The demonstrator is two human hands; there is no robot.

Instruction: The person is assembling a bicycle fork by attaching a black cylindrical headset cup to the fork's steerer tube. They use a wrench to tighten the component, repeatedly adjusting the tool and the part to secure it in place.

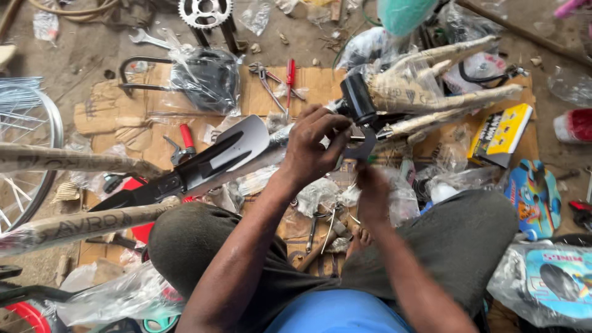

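2 bare hands work over a paper-wrapped bicycle frame [431,86] in the head view, the only view there is. The left hand [314,145] is curled with its fingertips pinched around a small metal bracket [362,148] that hangs just below the frame's black head tube [356,98]. The right hand [372,188] sits directly under that bracket, blurred; its fingers look drawn together, but whether they grip anything cannot be told. The frame lies across the person's lap area, its wrapped tubes fanning toward the upper right, with the head tube end nearest the hands.

Just left of the left hand, a grey and black mudguard [216,157] slants down to the left, touching the cluttered floor. Beyond it, a flattened cardboard sheet [142,117] carries a red-handled screwdriver [289,77] and a pair of pliers [266,83] lying side by side. A black saddle in a plastic bag [206,77] rests at the cardboard's upper edge, and a toothed chainring [205,12] stands above that. A spoked wheel [28,123] shows at the left border. To the right of the frame lies a yellow booklet [501,132], and near the person's right knee sits a blue printed plate [534,197]. Crumpled clear plastic bags [320,194] lie between the knees.
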